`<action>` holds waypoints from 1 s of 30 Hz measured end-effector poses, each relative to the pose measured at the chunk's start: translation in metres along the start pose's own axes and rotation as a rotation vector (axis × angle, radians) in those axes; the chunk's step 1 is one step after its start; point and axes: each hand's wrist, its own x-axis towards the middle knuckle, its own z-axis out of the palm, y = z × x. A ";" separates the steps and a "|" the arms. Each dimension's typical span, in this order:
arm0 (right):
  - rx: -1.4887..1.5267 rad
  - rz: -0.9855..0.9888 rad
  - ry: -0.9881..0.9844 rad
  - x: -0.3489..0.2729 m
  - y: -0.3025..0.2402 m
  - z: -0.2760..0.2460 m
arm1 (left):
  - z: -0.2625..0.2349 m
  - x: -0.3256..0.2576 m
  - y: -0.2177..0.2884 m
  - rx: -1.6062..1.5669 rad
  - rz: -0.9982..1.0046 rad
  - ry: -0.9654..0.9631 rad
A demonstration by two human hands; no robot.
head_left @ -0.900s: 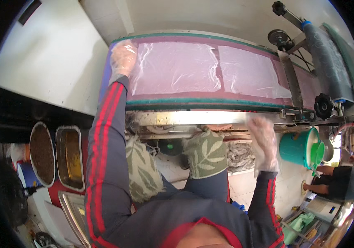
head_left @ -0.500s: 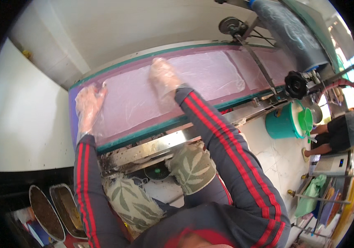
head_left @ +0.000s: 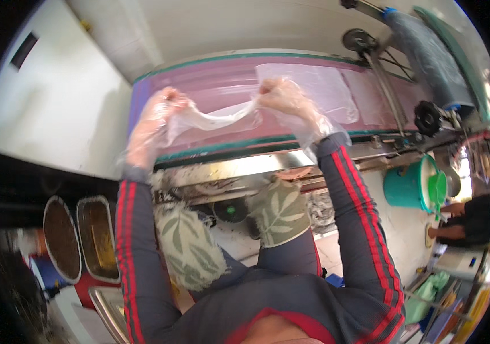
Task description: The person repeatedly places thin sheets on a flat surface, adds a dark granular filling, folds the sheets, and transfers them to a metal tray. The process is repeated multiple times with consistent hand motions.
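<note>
Above a pinkish flat belt (head_left: 230, 86), a thin, whitish, translucent sheet (head_left: 219, 120) sags between my hands, its edge bunched into a drooping strip. My left hand (head_left: 162, 112), in a loose clear plastic glove, pinches the sheet's left end. At the other end, my right hand (head_left: 285, 98), gloved the same way, has its fingers closed on it. To the right of that hand, more of the whitish sheet material (head_left: 328, 92) lies flat on the belt. Whether it joins the lifted part I cannot tell.
Right of the belt stand a metal frame with a black knob (head_left: 428, 118) and a plastic-wrapped roller (head_left: 428, 57). A teal bucket (head_left: 402, 184) is on the floor. A white panel (head_left: 50, 97) rises at left, above two metal trays (head_left: 97, 238). Another person (head_left: 471, 221) is far right.
Both hands have closed on the sheet and lifted its left portion off the belt, where it lay flat. My right hand has moved right. The whole view has shifted slightly.
</note>
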 end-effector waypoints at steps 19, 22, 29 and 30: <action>-0.530 0.111 0.813 0.034 0.144 -0.059 | 0.039 -0.057 0.020 0.691 0.060 0.105; -0.743 0.367 0.504 0.062 0.159 -0.062 | 0.044 -0.033 0.020 0.576 0.021 0.124; -0.114 0.040 0.519 0.053 0.094 -0.034 | 0.073 -0.002 0.027 0.609 0.052 0.041; -0.202 0.044 0.610 0.044 0.087 -0.033 | 0.073 -0.007 0.028 0.744 0.070 0.003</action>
